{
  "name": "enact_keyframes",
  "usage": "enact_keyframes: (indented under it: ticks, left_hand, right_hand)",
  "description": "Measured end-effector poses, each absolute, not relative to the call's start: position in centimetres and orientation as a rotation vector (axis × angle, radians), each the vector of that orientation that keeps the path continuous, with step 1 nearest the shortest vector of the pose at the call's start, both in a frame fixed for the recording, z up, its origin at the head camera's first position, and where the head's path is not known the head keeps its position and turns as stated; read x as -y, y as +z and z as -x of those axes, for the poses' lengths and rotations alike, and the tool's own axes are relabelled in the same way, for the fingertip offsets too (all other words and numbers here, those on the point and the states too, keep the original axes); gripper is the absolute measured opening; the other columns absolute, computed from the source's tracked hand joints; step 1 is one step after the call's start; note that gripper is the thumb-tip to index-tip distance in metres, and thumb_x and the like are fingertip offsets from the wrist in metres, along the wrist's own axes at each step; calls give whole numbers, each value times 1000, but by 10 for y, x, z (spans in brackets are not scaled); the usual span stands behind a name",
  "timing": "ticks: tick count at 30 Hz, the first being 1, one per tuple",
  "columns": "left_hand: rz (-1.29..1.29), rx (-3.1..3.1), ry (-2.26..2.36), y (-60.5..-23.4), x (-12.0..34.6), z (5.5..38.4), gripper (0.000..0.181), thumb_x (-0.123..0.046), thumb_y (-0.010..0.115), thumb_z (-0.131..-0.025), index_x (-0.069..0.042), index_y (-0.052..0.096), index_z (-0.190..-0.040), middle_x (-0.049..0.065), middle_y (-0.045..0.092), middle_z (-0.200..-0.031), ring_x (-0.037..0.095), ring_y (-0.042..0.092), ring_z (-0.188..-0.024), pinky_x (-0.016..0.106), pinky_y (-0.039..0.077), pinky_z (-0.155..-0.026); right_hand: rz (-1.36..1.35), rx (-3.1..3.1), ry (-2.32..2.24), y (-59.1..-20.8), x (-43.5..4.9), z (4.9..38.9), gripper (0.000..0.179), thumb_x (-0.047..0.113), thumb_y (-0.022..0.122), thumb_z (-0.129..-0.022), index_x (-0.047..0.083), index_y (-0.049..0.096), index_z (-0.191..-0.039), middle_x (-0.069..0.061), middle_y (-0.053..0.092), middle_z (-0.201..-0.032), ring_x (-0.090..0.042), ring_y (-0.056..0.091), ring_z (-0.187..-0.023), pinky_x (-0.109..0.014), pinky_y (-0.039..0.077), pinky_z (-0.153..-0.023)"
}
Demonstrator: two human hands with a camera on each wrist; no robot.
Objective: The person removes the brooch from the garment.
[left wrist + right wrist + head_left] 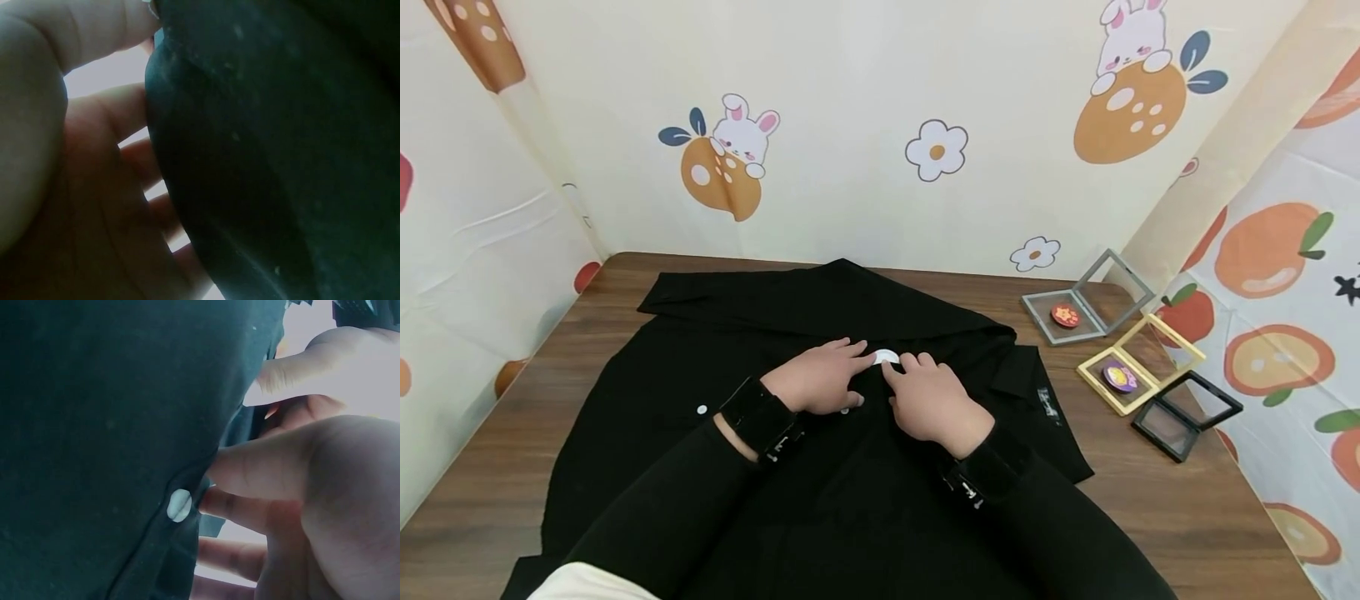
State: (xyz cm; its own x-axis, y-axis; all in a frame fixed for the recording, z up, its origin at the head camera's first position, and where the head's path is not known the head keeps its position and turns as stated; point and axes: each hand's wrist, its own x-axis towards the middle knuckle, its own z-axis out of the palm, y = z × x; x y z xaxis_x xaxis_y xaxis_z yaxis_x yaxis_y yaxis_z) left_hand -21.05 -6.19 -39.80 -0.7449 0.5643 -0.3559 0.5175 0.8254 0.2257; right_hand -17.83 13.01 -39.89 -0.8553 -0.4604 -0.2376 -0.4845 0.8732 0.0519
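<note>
A black shirt with small white buttons lies spread on the table. Between my hands, at its middle, sits a white round-edged piece, partly covered by fingers; its kind is unclear. My left hand has its index fingertip at the piece's left edge, thumb lower on the raised cloth. At its lower edge is the index fingertip of my right hand; this hand's thumb and fingers hold a fold of cloth. In the right wrist view a white button shows beside the fingers. Cloth hides the left fingertips in the left wrist view.
On the table's right side stand three opened frame boxes: a grey one with a red badge, a yellow one with a purple badge, and a black one. Patterned cloth walls surround the wooden table.
</note>
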Motion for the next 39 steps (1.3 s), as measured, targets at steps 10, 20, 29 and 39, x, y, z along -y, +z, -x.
enact_keyframes:
  ticks: [10,20,29,39]
  left_hand:
    - [-850,-2614,193,-402,58,212,71,-38,67,-102,-13,37,-161,12,24,-168,35,17,-155,48,20,-124]
    - [-826,-2629,242,-402,62,212,72,-36,69,-100,-13,39,-160,12,25,-168,34,18,-155,48,21,-123]
    - [-823,-2668,263,-402,62,209,73,-35,74,-97,-10,43,-158,13,31,-165,35,25,-153,47,25,-122]
    - [-796,-2676,295,-402,62,209,75,-33,76,-96,-8,41,-158,12,33,-165,33,25,-153,45,24,-123]
  right_hand:
    - [733,-2817,41,-392,-138,178,56,35,61,-105,13,49,-155,-15,51,-150,-35,51,-133,-47,47,-105]
    - [757,-2809,-26,-390,-140,182,59,40,65,-102,13,51,-153,-12,54,-147,-34,54,-129,-48,49,-102]
    - [718,-2808,-279,-392,-146,207,45,30,62,-105,8,59,-144,-13,60,-138,-29,62,-118,-45,52,-97]
    - [671,-2774,-497,-397,-142,243,31,17,57,-107,2,68,-132,-12,67,-117,-21,62,-91,-40,50,-86]
